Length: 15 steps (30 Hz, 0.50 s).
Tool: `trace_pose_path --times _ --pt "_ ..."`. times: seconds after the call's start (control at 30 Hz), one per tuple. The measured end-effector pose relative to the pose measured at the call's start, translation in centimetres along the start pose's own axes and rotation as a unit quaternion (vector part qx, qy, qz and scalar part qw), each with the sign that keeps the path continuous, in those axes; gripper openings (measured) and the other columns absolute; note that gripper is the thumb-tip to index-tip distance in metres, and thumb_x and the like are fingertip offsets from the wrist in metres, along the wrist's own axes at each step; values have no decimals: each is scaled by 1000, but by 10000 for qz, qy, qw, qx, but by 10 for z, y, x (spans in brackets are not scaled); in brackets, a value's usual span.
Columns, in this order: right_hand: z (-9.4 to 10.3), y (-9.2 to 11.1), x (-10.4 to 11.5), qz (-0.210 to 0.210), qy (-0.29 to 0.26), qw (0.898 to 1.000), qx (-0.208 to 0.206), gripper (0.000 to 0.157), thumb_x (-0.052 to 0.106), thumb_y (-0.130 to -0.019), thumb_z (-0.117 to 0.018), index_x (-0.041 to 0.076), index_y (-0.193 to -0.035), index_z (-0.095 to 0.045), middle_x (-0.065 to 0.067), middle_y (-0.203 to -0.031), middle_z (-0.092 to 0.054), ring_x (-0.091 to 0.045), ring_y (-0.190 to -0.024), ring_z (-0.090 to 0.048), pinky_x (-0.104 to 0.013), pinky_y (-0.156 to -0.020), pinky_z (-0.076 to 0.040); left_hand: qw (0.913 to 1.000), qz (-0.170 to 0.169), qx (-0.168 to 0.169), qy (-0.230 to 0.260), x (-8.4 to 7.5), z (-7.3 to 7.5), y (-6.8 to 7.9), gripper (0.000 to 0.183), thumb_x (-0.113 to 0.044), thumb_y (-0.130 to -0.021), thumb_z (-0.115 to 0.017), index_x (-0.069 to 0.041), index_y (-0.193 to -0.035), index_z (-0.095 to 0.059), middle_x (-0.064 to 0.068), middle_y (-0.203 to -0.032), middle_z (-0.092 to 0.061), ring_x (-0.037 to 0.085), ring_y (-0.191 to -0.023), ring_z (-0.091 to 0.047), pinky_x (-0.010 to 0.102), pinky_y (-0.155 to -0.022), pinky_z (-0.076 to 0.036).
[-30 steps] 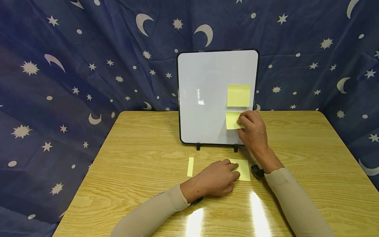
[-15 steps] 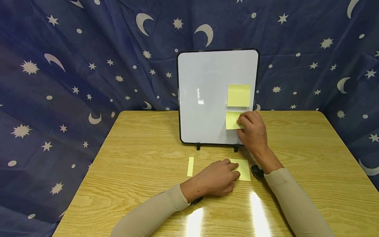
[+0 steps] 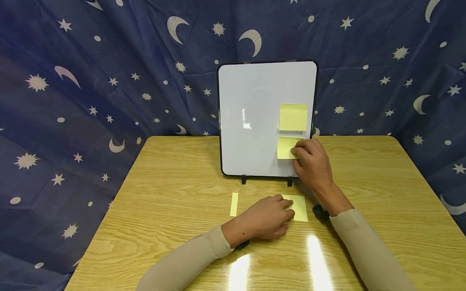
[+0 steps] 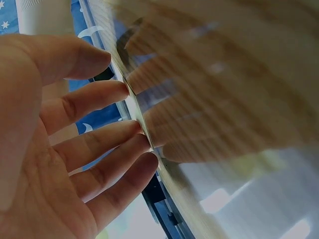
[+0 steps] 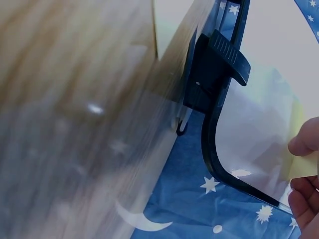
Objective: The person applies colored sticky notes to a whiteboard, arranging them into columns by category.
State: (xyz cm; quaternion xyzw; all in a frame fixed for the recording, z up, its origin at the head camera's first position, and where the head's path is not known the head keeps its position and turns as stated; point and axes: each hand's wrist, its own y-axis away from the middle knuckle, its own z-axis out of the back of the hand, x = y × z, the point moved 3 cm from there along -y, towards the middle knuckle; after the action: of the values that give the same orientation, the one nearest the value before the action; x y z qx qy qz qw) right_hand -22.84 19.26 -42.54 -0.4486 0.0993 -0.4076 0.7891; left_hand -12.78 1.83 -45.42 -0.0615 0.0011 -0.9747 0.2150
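Note:
A whiteboard (image 3: 251,97) with a black frame stands upright on the table. One yellow sticky note (image 3: 293,117) is stuck on its right side. Below it, my right hand (image 3: 314,163) pinches the right edge of a second sticky note (image 3: 285,148) lying against the board. In the right wrist view that note (image 5: 303,167) shows between thumb and fingers. My left hand (image 3: 267,218) rests its fingertips on another sticky note (image 3: 300,209) flat on the table, covering its left part. The left wrist view shows these fingers (image 4: 107,142) loosely extended, touching the tabletop side.
A narrow pale yellow strip (image 3: 234,204) lies on the wooden table (image 3: 174,178), left of the flat note. Black feet (image 3: 243,180) hold up the whiteboard. Behind the table hangs a blue curtain (image 3: 138,60) with moons and stars.
My right wrist and forearm have shifted slightly to the right and down, with the fingers still on the lower note. The left hand stays in place.

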Motion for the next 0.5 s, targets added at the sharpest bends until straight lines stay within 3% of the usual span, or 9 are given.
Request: trace_pose_path --times 0.5 --pt "5 10 4 394 102 9983 409 27 -11 -83 -75 -2 -108 -78 -20 -116 -65 -41 -103 -58 -51 -87 -50 9998 -84 31 150 4 2 -1 19 -28 -102 -62 -24 -114 -76 2 -139 -68 18 -125 -63 29 -111 -45"
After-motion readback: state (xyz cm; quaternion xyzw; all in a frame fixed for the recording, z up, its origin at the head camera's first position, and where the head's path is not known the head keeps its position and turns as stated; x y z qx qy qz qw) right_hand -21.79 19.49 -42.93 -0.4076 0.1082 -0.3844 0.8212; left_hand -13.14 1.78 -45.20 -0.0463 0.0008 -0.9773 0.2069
